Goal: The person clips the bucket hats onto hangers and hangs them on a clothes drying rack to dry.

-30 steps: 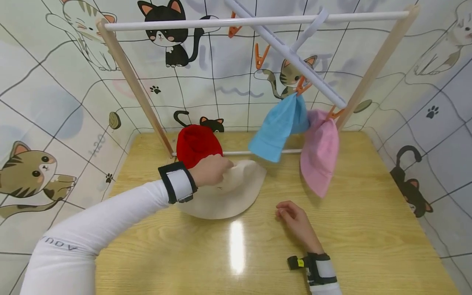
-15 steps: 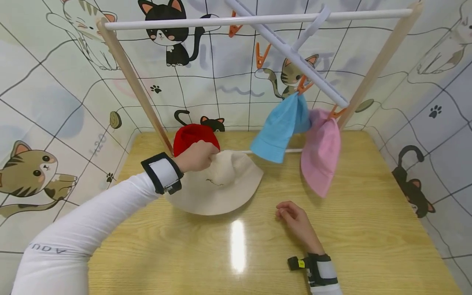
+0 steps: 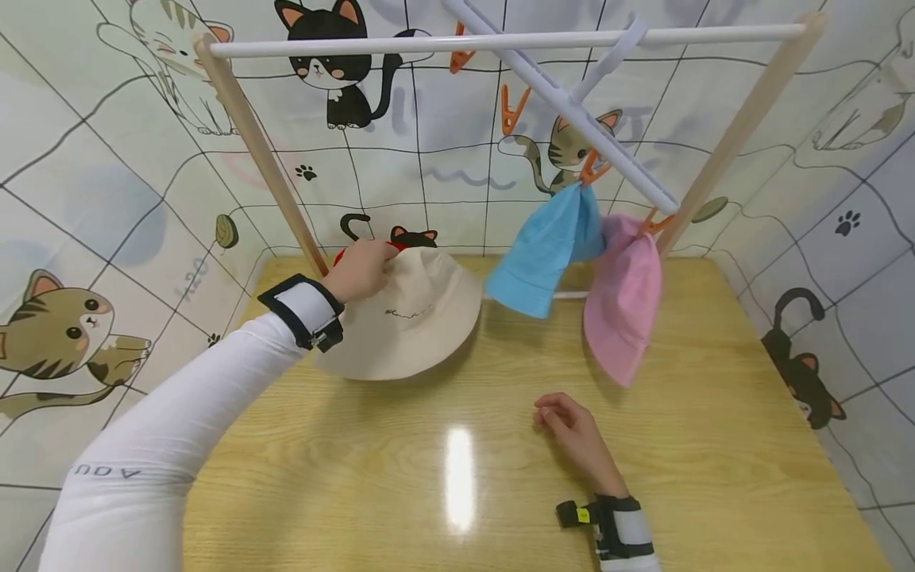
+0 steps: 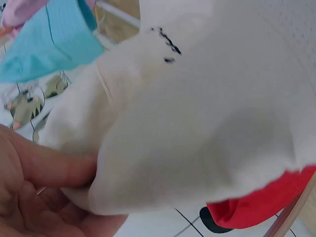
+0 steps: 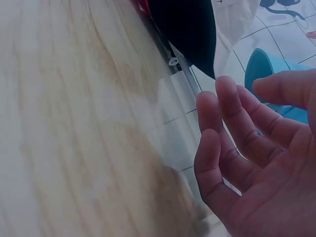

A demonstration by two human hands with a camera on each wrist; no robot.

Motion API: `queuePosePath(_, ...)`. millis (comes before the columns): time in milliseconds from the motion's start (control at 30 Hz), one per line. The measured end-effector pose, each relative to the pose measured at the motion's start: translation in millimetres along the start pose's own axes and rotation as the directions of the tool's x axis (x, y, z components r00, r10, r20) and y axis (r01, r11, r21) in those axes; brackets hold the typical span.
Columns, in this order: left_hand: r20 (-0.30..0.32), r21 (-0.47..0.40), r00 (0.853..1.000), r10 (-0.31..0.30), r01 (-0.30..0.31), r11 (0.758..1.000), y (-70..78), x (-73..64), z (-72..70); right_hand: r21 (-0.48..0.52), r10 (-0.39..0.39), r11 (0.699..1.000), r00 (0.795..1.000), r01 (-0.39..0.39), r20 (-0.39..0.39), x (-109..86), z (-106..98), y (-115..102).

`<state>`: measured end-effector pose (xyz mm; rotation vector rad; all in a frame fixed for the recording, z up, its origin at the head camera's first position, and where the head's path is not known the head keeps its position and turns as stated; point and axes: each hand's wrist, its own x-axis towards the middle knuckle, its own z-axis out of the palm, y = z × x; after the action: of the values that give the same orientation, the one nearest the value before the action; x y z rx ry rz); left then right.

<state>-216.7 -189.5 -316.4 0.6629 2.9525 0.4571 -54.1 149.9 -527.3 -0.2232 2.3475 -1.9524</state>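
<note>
My left hand [image 3: 359, 270] pinches a cream bucket hat [image 3: 422, 334] by its crown, between thumb and fingers in the left wrist view, and holds it above the table at the left. Small dark lettering [image 4: 170, 43] marks the hat. Behind it a red hat [image 4: 266, 200] is mostly hidden in the head view. My right hand [image 3: 575, 437] rests near the table's middle right, its fingers loosely curled around nothing. A blue bucket hat [image 3: 546, 250] and a pink bucket hat [image 3: 623, 298] hang from orange clips at the right.
A drying rack with a white top bar [image 3: 429, 44] and wooden legs [image 3: 260, 151] spans the back of the wooden table [image 3: 343, 469]. From it slants a white hanger bar [image 3: 572, 111] bearing several orange clips [image 3: 511, 110]. Cat-patterned walls stand behind and at both sides.
My left hand has moved up and back to the left, raising the cream hat toward the rack and over the red hat. The right hand has stayed in place.
</note>
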Motion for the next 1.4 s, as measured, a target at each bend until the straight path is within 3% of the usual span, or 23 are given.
queuePosePath(200, -0.069, 0.009, 0.998, -0.011, 0.012, 1.0, -8.7, 9.6, -4.7, -0.004, -0.045, 0.999, 0.998, 0.045, 0.036, 6.9, -4.6, -8.0)
queuePosePath(433, -0.132, 0.002, 0.99, -0.046, 0.046, 0.999, -13.7, 14.3, -7.0, -0.045, -0.144, 0.988, 0.987, 0.147, 0.075, 31.4, -14.5, -36.1)
queuePosePath(800, -0.164, -0.022, 0.983, -0.088, 0.086, 0.996, -11.6, 18.0, -3.1, -0.11, -0.228, 0.965, 0.97, 0.237, 0.085, 61.3, -22.6, -78.4)
queuePosePath(967, -0.201, -0.031, 0.975, -0.099, 0.094, 0.995, -11.6, 20.9, -7.3, -0.098, -0.276, 0.953, 0.953, 0.288, 0.124, 75.1, -22.7, -103.6)
queuePosePath(1167, -0.246, -0.029, 0.964, -0.103, 0.099, 0.995, -11.8, 26.4, -11.3, -0.034, -0.37, 0.926, 0.92, 0.377, 0.128, 96.7, -31.0, -105.9)
queuePosePath(1267, -0.255, -0.037, 0.96, -0.116, 0.111, 0.993, -13.8, 29.8, -11.0, -0.069, -0.369, 0.922, 0.919, 0.38, 0.14, 104.7, -33.4, -123.2)
queuePosePath(1400, -0.232, -0.028, 0.966, -0.117, 0.113, 0.993, -14.5, 35.0, -7.0, -0.187, -0.325, 0.917, 0.931, 0.353, 0.169, 111.8, -34.6, -159.5)
